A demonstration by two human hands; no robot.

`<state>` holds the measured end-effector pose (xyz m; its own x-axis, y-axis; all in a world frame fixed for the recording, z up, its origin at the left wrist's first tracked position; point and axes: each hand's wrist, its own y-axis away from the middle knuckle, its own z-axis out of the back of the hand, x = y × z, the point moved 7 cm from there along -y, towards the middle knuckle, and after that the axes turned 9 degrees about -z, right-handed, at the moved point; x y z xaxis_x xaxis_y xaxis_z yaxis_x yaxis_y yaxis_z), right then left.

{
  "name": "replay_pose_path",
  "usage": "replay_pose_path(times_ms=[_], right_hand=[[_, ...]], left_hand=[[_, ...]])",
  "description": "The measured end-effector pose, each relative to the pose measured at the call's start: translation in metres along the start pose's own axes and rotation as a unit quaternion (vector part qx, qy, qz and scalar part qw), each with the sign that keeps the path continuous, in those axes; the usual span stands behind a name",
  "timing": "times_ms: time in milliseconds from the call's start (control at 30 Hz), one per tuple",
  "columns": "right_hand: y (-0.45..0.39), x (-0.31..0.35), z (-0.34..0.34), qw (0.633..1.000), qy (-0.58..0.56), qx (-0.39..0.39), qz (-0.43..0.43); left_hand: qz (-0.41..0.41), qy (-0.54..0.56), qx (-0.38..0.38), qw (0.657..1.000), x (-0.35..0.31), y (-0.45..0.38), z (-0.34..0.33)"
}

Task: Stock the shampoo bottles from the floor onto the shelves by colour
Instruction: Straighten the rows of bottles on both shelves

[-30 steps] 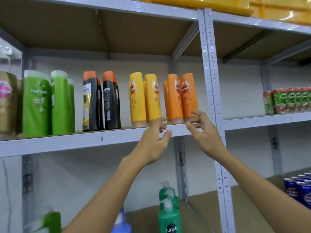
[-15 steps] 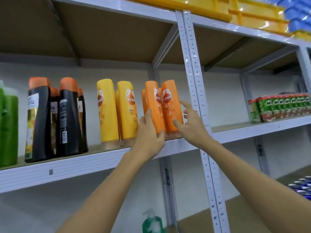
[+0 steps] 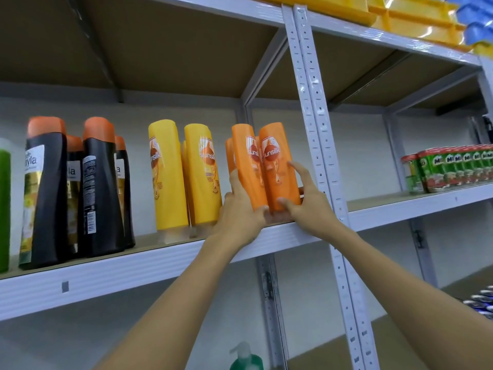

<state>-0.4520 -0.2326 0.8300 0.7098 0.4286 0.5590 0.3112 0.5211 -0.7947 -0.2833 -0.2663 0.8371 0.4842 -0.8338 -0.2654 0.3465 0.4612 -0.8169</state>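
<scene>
Two orange shampoo bottles stand cap-down side by side at the right end of the grey shelf, with more orange ones half hidden behind them. My left hand grips the lower part of the left orange bottle, thumb across its front. My right hand holds the right orange bottle, thumb on its front and fingers along its right side. To their left stand yellow bottles, black bottles with orange caps, and a green bottle at the frame's edge.
A perforated grey upright rises just right of my right hand. Green drink packs line the neighbouring shelf, with blue cans below them. Yellow bins sit on top. A green pump bottle stands on the lower shelf.
Both hands went from hovering in front of the shelf edge to closing on the two front orange bottles. The view has moved closer and to the right.
</scene>
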Motion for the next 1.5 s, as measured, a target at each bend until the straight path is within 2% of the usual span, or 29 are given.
replay_pose_path(times_ms=[133, 300, 633, 800, 1033, 1233, 1500], right_hand=[[-0.004, -0.007, 0.000, 0.999, -0.006, 0.025, -0.021], [-0.001, -0.004, -0.001, 0.998, 0.044, 0.046, -0.013], [-0.001, -0.009, 0.001, 0.992, -0.061, 0.102, -0.043], [0.001, -0.009, 0.002, 0.994, 0.000, 0.098, -0.044], [-0.003, -0.007, -0.001, 0.989, -0.018, 0.134, -0.066], [0.002, 0.002, 0.001, 0.986, 0.111, 0.107, -0.061], [0.000, 0.001, 0.006, 0.986, 0.102, 0.106, -0.078]], left_hand=[[0.015, 0.014, 0.013, 1.000, 0.002, -0.001, -0.005], [0.032, 0.001, -0.014, 0.999, 0.006, -0.001, -0.002], [0.029, 0.023, 0.002, 0.999, 0.002, 0.000, -0.005], [0.023, 0.006, 0.016, 1.000, 0.000, 0.003, -0.009], [0.032, -0.009, 0.018, 0.999, 0.004, 0.000, -0.007], [0.035, -0.036, 0.018, 0.999, 0.006, 0.000, -0.006], [0.041, -0.036, -0.001, 0.999, 0.004, -0.002, -0.008]])
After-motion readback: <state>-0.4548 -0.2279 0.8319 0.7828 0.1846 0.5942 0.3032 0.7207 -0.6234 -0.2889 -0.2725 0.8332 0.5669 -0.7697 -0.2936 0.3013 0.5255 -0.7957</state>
